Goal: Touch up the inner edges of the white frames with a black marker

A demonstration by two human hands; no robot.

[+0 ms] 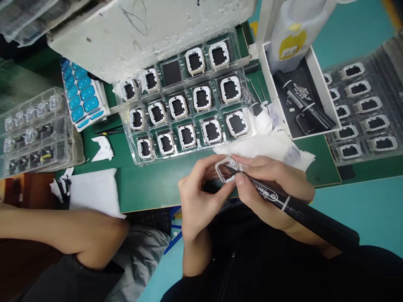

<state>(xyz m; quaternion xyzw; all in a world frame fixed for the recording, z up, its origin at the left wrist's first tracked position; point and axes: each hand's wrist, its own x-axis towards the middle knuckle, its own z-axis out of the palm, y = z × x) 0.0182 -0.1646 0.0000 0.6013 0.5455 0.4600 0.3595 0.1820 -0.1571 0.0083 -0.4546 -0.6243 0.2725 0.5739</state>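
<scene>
My left hand (pixel 201 195) is closed on a small white square frame (pixel 220 171), its thumb and index finger on the frame's edges. A black marker (pixel 277 197) lies in my right hand (pixel 270 188), tip at the frame's inner edge and body slanting down to the right. Fingers of my right hand also touch the frame's right side. Just beyond my hands is a clear plastic tray (pixel 134 157) with rows of similar white frames; one pocket (pixel 171 72) in its back row holds no frame.
White cloths (pixel 270 147) lie right of the tray. A white box (pixel 327 100) holds a bottle (pixel 291 37) and black markers (pixel 302 98). More trays (pixel 362 155) stand far right and left. Another person's arm (pixel 63 230) is at the lower left.
</scene>
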